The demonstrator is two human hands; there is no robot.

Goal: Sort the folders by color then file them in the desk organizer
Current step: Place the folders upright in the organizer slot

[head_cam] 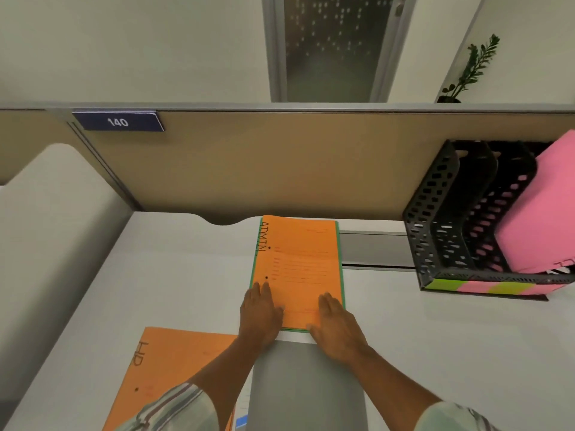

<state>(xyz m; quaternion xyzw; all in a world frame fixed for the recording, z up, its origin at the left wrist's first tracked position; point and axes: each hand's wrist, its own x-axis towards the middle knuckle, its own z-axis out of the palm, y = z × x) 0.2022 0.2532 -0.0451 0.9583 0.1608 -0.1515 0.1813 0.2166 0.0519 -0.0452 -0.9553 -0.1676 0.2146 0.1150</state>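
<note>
An orange folder [303, 259] marked "ADMIN" lies on top of a stack at the desk's middle, with a green folder's edge [341, 259] showing beneath it. My left hand [259, 312] rests flat on the stack's near left corner, and my right hand [336, 325] rests flat on its near right corner. A second orange folder [168, 368], marked "HR", lies at the near left, partly under my left forearm. The black desk organizer [460, 219] stands at the right with pink folders [541, 213] leaning in its right slot.
A tan partition wall [280, 163] runs behind the desk, bearing a blue "140" plate [118, 121]. A grey strip [373, 250] crosses the desk behind the stack. A grey sheet [305, 384] lies between my forearms. A plant [473, 66] stands beyond the partition.
</note>
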